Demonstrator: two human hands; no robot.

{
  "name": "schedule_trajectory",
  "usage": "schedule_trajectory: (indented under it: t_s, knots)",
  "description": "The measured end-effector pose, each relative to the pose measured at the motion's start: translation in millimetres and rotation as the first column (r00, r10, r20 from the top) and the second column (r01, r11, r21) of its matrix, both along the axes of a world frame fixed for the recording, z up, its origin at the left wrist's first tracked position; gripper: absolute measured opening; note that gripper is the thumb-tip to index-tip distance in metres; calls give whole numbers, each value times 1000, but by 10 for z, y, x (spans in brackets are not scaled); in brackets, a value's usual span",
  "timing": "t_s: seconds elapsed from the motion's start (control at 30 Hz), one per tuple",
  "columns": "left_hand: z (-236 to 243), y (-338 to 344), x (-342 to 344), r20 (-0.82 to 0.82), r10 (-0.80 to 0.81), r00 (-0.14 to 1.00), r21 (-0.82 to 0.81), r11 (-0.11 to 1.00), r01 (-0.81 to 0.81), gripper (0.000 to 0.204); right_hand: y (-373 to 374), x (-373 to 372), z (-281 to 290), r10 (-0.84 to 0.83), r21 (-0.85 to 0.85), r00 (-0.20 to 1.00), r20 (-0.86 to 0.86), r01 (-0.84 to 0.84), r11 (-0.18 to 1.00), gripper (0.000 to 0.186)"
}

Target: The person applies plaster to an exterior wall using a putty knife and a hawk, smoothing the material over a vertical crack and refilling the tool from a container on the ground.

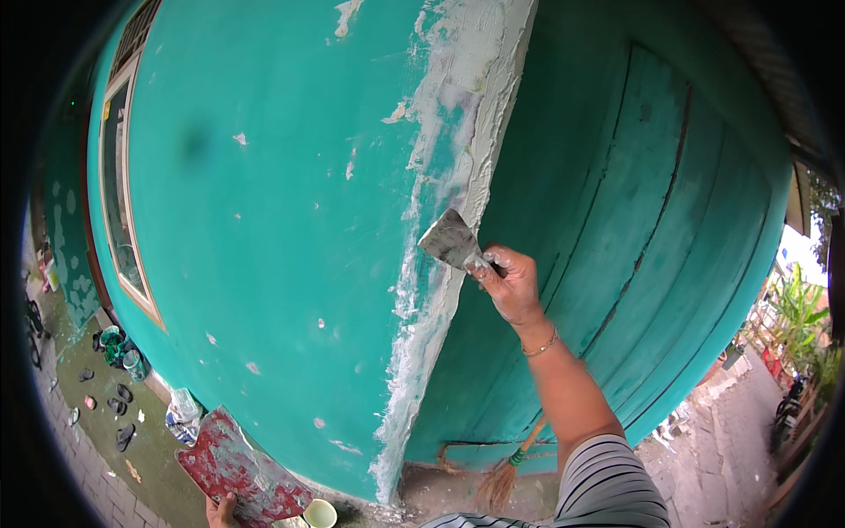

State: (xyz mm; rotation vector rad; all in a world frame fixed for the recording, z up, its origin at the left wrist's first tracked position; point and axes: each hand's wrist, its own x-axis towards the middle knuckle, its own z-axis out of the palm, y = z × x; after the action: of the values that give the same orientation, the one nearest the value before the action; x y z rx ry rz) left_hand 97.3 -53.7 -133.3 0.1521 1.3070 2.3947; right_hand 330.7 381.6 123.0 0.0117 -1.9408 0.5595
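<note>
My right hand (510, 282) is closed round the dark handle of a putty knife (449, 239). Its wide, smeared blade lies at the wall's corner, over a strip of whitish filler (444, 150) that runs down the edge of the green wall (282, 220); whether the blade presses on it I cannot tell. Low on the left, my left hand (222, 510) grips the edge of a red board (242, 471) coated with grey-white smears, thumb on top. The rest of that hand is cut off by the picture's lower edge.
A broom (500, 482) leans at the wall's foot below my right arm. Near the board are a pale round container (320, 513) and a plastic bag (183, 409). Buckets (135, 363) and sandals (125, 436) lie further left, under a window (123, 194).
</note>
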Motion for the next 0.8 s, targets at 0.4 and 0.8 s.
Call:
schedule_trajectory:
  t_s: [0.4, 0.8]
  knots:
    - [213, 222, 326, -115, -42, 992, 63, 997, 50, 51, 704, 84, -810, 134, -557, 985, -112, -174, 812, 10]
    - [14, 214, 372, -56, 35, 998, 60, 998, -32, 53, -664, 663, -185, -537, 546, 789, 299, 320, 774, 16]
